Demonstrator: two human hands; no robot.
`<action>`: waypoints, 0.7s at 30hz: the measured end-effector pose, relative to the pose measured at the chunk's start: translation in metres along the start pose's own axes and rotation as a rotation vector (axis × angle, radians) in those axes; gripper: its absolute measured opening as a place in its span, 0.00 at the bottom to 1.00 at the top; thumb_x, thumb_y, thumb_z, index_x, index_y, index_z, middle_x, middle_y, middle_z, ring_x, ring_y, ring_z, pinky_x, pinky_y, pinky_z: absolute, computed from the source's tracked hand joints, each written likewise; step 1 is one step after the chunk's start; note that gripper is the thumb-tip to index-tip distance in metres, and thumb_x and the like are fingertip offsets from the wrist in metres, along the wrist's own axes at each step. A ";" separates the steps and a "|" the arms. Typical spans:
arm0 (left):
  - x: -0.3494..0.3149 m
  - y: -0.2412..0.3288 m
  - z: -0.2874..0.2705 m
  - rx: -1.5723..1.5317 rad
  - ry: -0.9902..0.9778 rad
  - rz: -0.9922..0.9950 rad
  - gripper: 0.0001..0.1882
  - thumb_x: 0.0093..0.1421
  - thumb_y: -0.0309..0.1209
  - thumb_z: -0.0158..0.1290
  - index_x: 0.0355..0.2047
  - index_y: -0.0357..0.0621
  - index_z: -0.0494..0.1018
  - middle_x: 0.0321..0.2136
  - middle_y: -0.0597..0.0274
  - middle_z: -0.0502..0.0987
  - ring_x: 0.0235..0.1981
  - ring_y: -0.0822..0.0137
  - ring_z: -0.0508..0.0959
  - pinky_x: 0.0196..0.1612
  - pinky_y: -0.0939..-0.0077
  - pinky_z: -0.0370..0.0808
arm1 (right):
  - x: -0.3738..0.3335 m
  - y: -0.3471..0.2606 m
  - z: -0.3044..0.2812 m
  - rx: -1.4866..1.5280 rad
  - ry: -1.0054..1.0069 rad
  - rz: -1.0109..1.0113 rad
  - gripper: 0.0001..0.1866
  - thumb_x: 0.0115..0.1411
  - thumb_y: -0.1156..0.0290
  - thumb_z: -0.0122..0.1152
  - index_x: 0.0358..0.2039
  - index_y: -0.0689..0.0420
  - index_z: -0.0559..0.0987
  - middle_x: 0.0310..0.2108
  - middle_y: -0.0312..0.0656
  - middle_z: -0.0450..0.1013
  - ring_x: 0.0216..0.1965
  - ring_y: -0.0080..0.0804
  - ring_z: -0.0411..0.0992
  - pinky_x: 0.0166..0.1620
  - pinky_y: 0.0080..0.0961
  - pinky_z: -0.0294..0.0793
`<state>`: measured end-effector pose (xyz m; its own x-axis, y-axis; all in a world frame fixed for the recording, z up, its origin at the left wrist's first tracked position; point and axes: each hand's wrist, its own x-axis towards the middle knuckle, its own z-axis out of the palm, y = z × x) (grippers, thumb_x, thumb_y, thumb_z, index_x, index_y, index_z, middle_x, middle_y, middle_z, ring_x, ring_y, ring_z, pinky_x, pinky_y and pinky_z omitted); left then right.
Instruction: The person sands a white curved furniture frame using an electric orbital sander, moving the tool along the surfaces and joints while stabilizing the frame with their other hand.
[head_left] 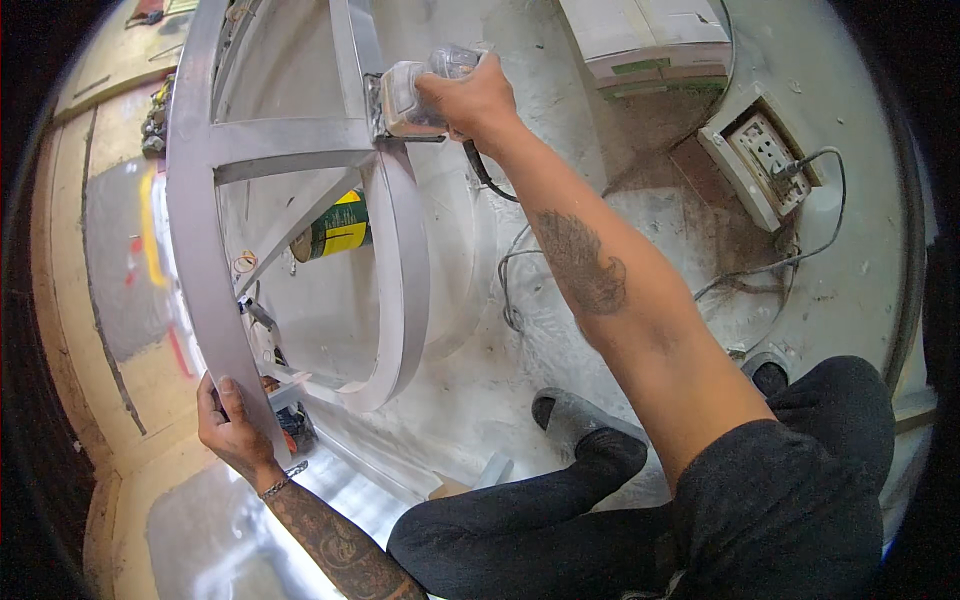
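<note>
A grey-white frame (190, 220) with a straight side, crossbars and a curved inner piece (405, 275) stands upright at the left. My right hand (482, 100) is closed around a dusty, pale, clear-bodied palm sander (408, 105). Its flat pad sits against the frame where a crossbar meets the curved piece. From its underside runs a black cord (485, 180). Lower down, my left hand (236, 430) grips the bottom end of the frame's straight side, thumb on the near face and fingers wrapped behind the outer edge.
A green and yellow can (338, 228) lies tilted behind the frame. At the right, a socket box (765, 155) has a grey cable (835, 190) plugged in. A white carton (650, 40) stands at the back. My slippered foot (580, 420) rests on the dusty floor (460, 390).
</note>
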<state>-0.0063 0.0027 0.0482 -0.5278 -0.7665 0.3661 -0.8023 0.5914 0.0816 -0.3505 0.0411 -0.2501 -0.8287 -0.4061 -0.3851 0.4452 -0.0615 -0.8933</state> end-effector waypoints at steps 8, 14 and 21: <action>0.000 -0.003 -0.004 0.055 -0.023 0.012 0.28 0.66 0.48 0.52 0.49 0.30 0.75 0.35 0.55 0.80 0.36 0.66 0.77 0.43 0.73 0.74 | 0.006 -0.005 0.005 0.059 -0.107 -0.023 0.49 0.39 0.48 0.73 0.53 0.71 0.65 0.48 0.61 0.74 0.50 0.52 0.76 0.53 0.36 0.76; -0.001 -0.003 -0.001 -0.028 -0.027 -0.024 0.27 0.66 0.47 0.52 0.49 0.31 0.75 0.36 0.56 0.80 0.37 0.67 0.77 0.43 0.72 0.74 | 0.006 -0.008 0.005 0.014 -0.041 -0.027 0.49 0.39 0.49 0.72 0.53 0.71 0.66 0.48 0.61 0.74 0.50 0.51 0.76 0.52 0.35 0.77; 0.000 -0.002 0.000 -0.001 -0.019 0.031 0.26 0.67 0.46 0.51 0.50 0.31 0.75 0.37 0.54 0.80 0.38 0.66 0.78 0.44 0.71 0.74 | 0.012 -0.010 0.013 0.010 0.069 -0.137 0.40 0.44 0.58 0.75 0.49 0.71 0.66 0.38 0.54 0.75 0.27 0.32 0.77 0.23 0.29 0.77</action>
<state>-0.0049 0.0017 0.0483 -0.5578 -0.7522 0.3507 -0.7850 0.6154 0.0715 -0.3603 0.0251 -0.2427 -0.9033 -0.3292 -0.2752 0.3296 -0.1216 -0.9363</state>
